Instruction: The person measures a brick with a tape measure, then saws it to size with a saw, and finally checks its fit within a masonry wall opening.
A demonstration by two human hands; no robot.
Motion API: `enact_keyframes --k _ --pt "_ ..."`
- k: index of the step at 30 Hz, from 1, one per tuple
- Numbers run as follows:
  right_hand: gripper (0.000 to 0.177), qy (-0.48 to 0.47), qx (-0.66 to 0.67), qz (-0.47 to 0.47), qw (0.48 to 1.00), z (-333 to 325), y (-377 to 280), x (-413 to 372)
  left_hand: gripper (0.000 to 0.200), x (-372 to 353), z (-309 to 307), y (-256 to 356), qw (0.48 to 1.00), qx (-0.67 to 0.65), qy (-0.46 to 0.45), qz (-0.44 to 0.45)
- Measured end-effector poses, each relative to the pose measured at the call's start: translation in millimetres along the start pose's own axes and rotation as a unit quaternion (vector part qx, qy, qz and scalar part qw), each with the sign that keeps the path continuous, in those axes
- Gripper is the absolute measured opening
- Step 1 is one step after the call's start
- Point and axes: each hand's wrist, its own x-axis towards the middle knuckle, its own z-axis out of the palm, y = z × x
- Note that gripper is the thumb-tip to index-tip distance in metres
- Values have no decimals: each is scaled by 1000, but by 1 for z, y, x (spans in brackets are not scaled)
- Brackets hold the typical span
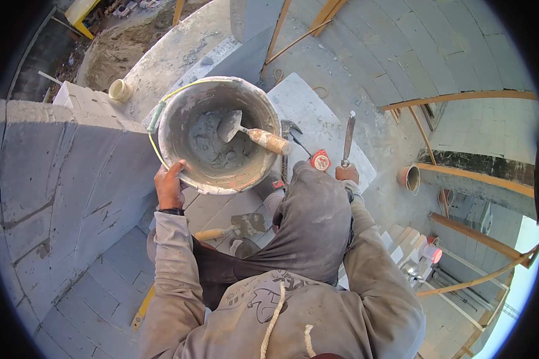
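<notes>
My left hand [170, 185] is closed on the near left rim of a large mortar-smeared bucket [170, 128], thumb over the edge. Grey mortar [208, 139] lies in the bottom of this bucket. A pointed trowel [268, 140] rests inside, its wooden handle across the right rim. To the right, by my knee, my right hand [347, 173] is wrapped round the lower end of a narrow, mortar-caked metal blade tool [349, 136], which points away from me; its exact kind I cannot tell. Between bucket and right hand are a claw hammer [291, 127] and a red tape measure [320, 160].
A grey block wall [78, 161] rises on my left, with a small cream bucket [120, 91] beyond it. Below the big bucket lies a second trowel [212, 234]. Another bucket [409, 178] stands right, near timber props [461, 96]. A yellow bar [142, 308] is at lower left.
</notes>
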Motion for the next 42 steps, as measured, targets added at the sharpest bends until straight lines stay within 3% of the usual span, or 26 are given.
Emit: enact_keyframes --k 8,10,13,16,17,18,19,22,24,25,27,31,34,36,37,38,39,40,41,42 --pt "42 -12 -32 83 996 54 121 -42 27 41 149 1 992 55 -111 4" --pt "48 -147 -30 124 981 61 139 -48 28 41 187 -5 989 35 -140 -18" --pt "53 -85 -96 121 984 59 116 -70 30 38 242 -19 985 14 -167 -36" --pt "60 -46 -82 -19 995 34 61 -82 30 47 293 -44 982 40 -179 -46" --pt "60 -45 -82 -20 995 40 53 -76 32 48 310 -55 982 37 -182 -22" --pt "68 -30 -93 -82 992 47 44 -67 34 54 326 -69 981 62 -181 -40" --pt "77 -15 -102 -152 983 54 32 -56 38 53 339 -77 981 93 -170 0" --pt "89 -64 -127 -209 968 48 -13 -41 47 62 355 -107 970 173 -171 18" --pt "89 -85 -125 -200 968 52 -29 -29 50 57 369 -107 935 300 -149 115" --pt "89 -107 -128 -175 970 53 -33 -24 50 61 370 -102 936 300 -144 119" --pt "90 -109 -95 -184 972 58 -29 -12 66 64 369 -92 925 302 -231 24" --pt "95 -121 -98 -168 973 59 -42 2 89 61 337 -75 921 308 -222 84" --pt "94 -124 -52 -135 982 51 -57 -1 104 67 270 -73 935 191 -278 109" --pt "94 -262 223 -180 922 50 -67 -4 106 57 220 -67 928 203 -299 87" --pt "94 -267 220 -189 919 44 -87 -13 105 50 199 -72 927 219 -297 71" --pt "89 -359 308 -183 862 31 -116 -33 105 45 182 -85 931 215 -286 73" --pt "84 -444 387 -172 789 23 -143 -48 104 45 168 -102 942 179 -284 15" --pt "84 -451 380 -182 787 22 -166 -57 103 47 158 -108 948 139 -283 -40" --pt "74 -502 375 -244 740 21 -188 -64 103 46 151 -99 952 133 -272 -35" --pt "65 -551 366 -302 687 19 -205 -67 104 43 143 -86 956 48 -275 -87"
